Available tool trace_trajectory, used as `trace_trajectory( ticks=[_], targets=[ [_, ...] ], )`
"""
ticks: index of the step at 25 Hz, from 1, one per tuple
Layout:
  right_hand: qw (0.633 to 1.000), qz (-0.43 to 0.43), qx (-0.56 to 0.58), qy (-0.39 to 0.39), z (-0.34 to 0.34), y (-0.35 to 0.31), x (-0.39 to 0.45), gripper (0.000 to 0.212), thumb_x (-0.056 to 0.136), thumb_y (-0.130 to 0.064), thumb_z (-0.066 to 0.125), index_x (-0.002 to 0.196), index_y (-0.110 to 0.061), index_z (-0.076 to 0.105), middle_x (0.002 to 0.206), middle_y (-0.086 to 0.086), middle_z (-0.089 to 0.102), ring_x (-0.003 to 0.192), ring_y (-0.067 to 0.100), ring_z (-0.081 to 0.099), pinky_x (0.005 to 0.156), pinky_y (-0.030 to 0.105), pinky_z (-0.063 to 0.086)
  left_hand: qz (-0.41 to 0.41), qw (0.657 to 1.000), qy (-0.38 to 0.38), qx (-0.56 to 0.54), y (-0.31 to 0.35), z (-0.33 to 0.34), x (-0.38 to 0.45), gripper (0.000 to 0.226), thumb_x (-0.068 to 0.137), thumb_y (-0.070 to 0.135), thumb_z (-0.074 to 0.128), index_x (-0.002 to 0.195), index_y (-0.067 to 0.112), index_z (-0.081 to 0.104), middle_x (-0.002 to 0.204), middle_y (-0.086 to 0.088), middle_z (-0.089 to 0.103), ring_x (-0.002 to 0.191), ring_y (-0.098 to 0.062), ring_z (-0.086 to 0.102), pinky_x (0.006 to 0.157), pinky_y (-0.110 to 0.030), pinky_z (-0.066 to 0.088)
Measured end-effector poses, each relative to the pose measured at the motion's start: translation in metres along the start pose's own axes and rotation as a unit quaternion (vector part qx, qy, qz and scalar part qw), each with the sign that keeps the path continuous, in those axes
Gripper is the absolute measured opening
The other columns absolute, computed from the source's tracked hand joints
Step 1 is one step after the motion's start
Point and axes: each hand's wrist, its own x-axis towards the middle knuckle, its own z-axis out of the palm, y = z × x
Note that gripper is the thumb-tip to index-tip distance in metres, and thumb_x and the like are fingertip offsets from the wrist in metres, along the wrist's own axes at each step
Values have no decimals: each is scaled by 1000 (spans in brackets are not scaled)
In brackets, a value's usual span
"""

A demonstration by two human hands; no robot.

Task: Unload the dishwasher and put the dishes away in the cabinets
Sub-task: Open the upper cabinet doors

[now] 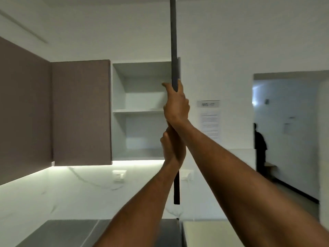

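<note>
**Both hands on the edge of the open cabinet door**

Reaching up from just above the desk [58,232], my two forearms cross toward the middle of the view. My left hand [171,148] is the lower one, its fingers curled round the dark edge of the cabinet door [174,50], which I see edge-on as a thin upright strip running from near the desk up past the top of the view. My right hand [177,106] sits just above the left, touching it, and its grip is closed on the same door edge, with the thumb poking out to the left.

Behind the hands stands the open cabinet [140,111], white inside, with one shelf [137,110] across its middle; I can make out no dishes on it. To its left is a closed brown cabinet front [81,113]. Under the cabinets a light strip brightens the pale wall and a socket [119,174]. Farther right, a printed notice [210,120] hangs on the wall, and beyond it a doorway [284,131] shows a dark figure [260,145].
</note>
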Motion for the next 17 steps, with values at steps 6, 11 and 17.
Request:
trace_trajectory(
  ticks=[6, 11, 17],
  targets=[
    [998, 35, 56, 12, -52, 105, 21, 59, 101, -1, 62, 139, -45, 60, 143, 5, 55, 98, 17, 68, 94, 39, 63, -75, 980, -102, -151, 3, 106, -32, 43, 112, 30, 32, 139, 5, 54, 128, -15, 67, 102, -17, 70, 93, -28, 59],
    [998, -21, 60, 28, -49, 156, 31, 51, 104, -9, 60, 135, -49, 61, 113, -2, 59, 79, 11, 62, 80, 35, 64, -95, 960, -86, -250, -14, 145, -28, 52, 110, 39, 26, 154, 13, 38, 141, -11, 59, 119, -21, 65, 108, -41, 52],
    [995, -50, 60, 69, -38, 166, 29, 53, 106, -12, 57, 144, -48, 52, 141, 5, 58, 83, 9, 64, 73, 31, 64, 78, 980, 39, 178, -23, 151, -31, 47, 103, 18, 52, 149, 18, 43, 130, -10, 64, 112, -26, 64, 99, -45, 54]
  ],
)
